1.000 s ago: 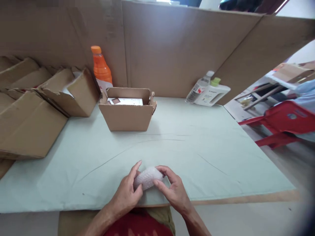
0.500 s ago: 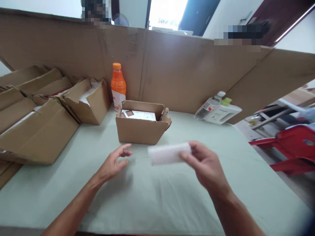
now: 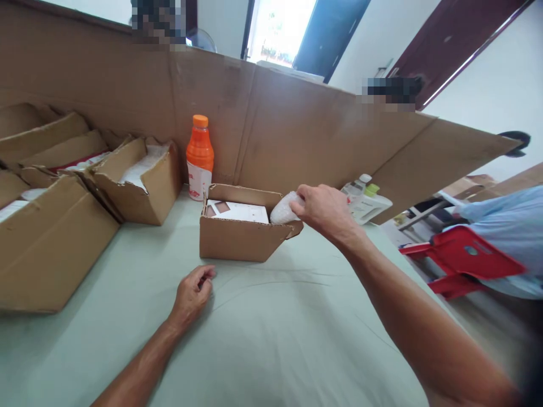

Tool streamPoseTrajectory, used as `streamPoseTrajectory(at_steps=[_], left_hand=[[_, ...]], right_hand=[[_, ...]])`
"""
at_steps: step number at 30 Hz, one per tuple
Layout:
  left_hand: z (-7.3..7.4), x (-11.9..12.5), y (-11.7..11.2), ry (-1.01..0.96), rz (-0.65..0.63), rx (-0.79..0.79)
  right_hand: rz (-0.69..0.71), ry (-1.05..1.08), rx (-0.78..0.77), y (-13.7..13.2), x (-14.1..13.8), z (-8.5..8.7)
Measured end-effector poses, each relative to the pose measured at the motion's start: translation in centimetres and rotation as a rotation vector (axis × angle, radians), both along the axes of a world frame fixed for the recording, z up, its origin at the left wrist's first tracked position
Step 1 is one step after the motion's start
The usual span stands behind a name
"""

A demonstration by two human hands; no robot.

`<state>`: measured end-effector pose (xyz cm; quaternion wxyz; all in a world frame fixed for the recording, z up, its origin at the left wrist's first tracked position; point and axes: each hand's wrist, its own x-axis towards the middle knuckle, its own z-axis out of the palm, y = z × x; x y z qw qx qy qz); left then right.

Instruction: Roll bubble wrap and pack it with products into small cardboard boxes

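Observation:
My right hand (image 3: 322, 209) is closed on a bubble-wrapped packet (image 3: 284, 210), whitish and rounded. It holds the packet tilted at the right end of a small open cardboard box (image 3: 233, 242), its lower part inside the rim. White cartons (image 3: 241, 212) with a brown printed pattern fill the left part of that box. My left hand (image 3: 192, 294) rests on the green cloth in front of the box, fingers curled in, with nothing seen in them. What the bubble wrap encloses cannot be made out.
An orange bottle (image 3: 199, 158) stands behind the box. More cardboard boxes (image 3: 46, 243) with wrapped goods line the left. Two bottles (image 3: 368, 202) lean against the cardboard partition (image 3: 305, 135) at the right. Beyond the table are a red chair (image 3: 470, 254) and a person in light blue (image 3: 509, 226).
My right hand has carried the bubble-wrapped packet forward from above the cloth to the box's right end. My left hand has drawn back slightly and its fingers have curled. The view has shifted.

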<state>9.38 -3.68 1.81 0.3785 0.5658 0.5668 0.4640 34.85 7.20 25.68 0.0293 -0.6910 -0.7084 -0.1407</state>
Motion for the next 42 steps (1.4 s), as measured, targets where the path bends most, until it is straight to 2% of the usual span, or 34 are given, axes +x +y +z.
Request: streamPoseTrajectory(at_steps=[2, 5, 9, 12, 15, 18, 21, 23, 25, 27, 29, 31, 34, 36, 38, 40, 42], left_hand=[[0.0, 0.1, 0.1, 0.010, -0.002, 0.014], [0.2, 0.1, 0.0, 0.020, -0.008, 0.034], [0.4, 0.0, 0.0, 0.023, -0.017, 0.052], [0.3, 0.1, 0.1, 0.023, -0.013, 0.054], [0.4, 0.0, 0.0, 0.016, -0.005, 0.054], [1.6, -0.6, -0.6, 0.016, 0.058, 0.052], [3.9, -1.4, -1.1, 0.007, 0.192, -0.005], [5.6, -1.8, -0.8, -0.046, 0.235, -0.029], [6.9, -1.7, 0.4, -0.124, 0.215, -0.004], [7.6, -1.1, 2.4, -0.197, 0.161, 0.035], [7.9, 0.1, 4.2, -0.272, 0.122, 0.065], [7.8, 1.7, 4.9, -0.349, 0.115, 0.068], [7.5, 3.7, 2.8, -0.407, 0.093, 0.048], [7.3, 4.1, -0.4, -0.405, 0.046, 0.017], [6.9, 3.7, -3.9, -0.395, 0.079, -0.010], [6.2, 2.5, -7.3, -0.363, 0.204, -0.022], [5.4, 0.4, -10.0, -0.317, 0.354, -0.027]], right_hand=[[0.005, -0.047, -0.086, 0.5, -1.3, -0.2], [0.050, -0.013, -0.182, 1.7, -2.6, -1.5], [0.102, 0.094, -0.274, 3.2, -2.9, -3.0], [0.126, 0.127, -0.302, 3.0, -2.6, -2.8], [0.175, 0.279, -0.197, 1.0, -1.2, -1.8], [0.212, 0.549, 0.070, -2.4, 1.8, -2.0], [0.177, 0.779, 0.209, -5.3, 4.8, -4.8], [0.186, 0.901, 0.139, -6.0, 5.6, -7.9], [0.236, 0.979, -0.013, -5.7, 5.0, -11.1], [0.255, 1.021, -0.134, -4.7, 3.5, -13.5], [0.223, 1.038, -0.151, -3.8, 2.2, -14.9], [0.184, 1.042, -0.103, -3.6, 2.1, -15.4], [0.167, 1.066, -0.086, -5.1, 3.8, -15.6], [0.178, 1.089, -0.120, -6.3, 5.1, -15.8], [0.234, 1.100, -0.176, -6.7, 5.1, -16.1], [0.341, 1.106, -0.251, -6.2, 3.1, -16.3], [0.486, 1.115, -0.323, -4.9, -1.0, -16.3]])
